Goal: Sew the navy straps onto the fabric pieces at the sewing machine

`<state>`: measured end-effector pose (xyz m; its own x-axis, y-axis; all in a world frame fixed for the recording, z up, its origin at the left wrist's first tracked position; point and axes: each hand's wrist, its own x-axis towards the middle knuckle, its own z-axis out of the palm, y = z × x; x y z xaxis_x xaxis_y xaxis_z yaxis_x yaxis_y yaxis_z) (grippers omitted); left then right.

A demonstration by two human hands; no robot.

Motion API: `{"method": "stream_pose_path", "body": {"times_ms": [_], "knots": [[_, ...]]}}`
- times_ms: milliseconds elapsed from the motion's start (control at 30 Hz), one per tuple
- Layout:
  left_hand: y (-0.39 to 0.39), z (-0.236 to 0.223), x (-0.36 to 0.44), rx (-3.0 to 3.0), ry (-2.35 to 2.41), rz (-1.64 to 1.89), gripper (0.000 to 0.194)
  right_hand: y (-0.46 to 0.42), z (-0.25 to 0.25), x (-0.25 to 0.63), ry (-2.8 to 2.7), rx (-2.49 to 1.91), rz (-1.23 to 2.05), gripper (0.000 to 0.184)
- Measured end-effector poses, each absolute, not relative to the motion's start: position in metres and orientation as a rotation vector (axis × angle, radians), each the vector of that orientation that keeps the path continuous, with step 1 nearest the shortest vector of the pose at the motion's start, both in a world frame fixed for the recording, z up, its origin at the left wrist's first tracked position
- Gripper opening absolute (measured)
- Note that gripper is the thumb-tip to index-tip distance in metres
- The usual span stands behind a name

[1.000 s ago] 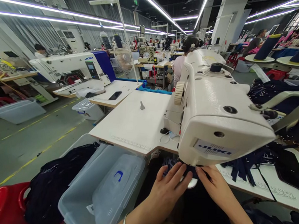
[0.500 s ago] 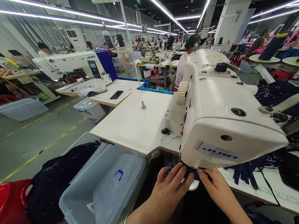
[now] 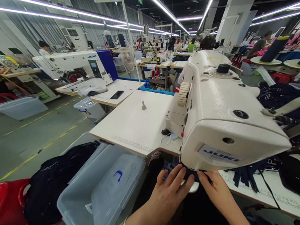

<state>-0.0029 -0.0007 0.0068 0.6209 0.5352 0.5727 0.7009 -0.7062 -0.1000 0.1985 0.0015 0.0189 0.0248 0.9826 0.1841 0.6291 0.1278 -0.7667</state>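
Observation:
A white JUKI sewing machine (image 3: 215, 106) fills the middle of the view on a white table (image 3: 134, 121). Just under its head, my left hand (image 3: 168, 194) lies flat with fingers spread on dark navy fabric (image 3: 200, 212). My right hand (image 3: 215, 191) rests beside it on the same cloth, its fingers stretched toward the machine's underside and partly hidden by the head. The needle area is out of sight. Dark navy strips (image 3: 245, 169) lie on the table to the right of the machine.
A clear plastic bin (image 3: 103, 187) with a lid inside stands at lower left, holding dark fabric (image 3: 53, 181) at its far side. A red stool (image 3: 1, 202) is in the corner. Another sewing machine (image 3: 74, 68), a phone (image 3: 116, 95) and other people at work lie beyond.
Both hands stay pressed on the fabric under the machine head, shifting only slightly. The camera view has drifted a little, and the person behind the machine has moved.

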Motion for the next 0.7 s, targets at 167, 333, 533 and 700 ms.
{"method": "stream_pose_path", "body": {"times_ms": [167,333,533,700], "knots": [[-0.0023,0.0072,-0.0034,-2.545,-1.005,-0.707,0.033,0.0013,0.0155,0.1989,-1.694,-1.578,0.611,0.034],[-0.0024,0.0080,-0.0063,-2.570,-1.030,-0.756,0.035,0.0003,0.0145,0.1984,-1.707,-1.562,0.611,0.034],[-0.0024,0.0023,-0.0083,-2.669,-1.067,-0.804,0.042,0.0007,0.0200,0.1955,-1.691,-1.554,0.616,0.035],[0.0008,0.0000,-0.0124,-2.915,-1.142,-1.118,0.043,0.0020,0.0182,0.1954,-1.670,-1.516,0.653,0.032]]}}
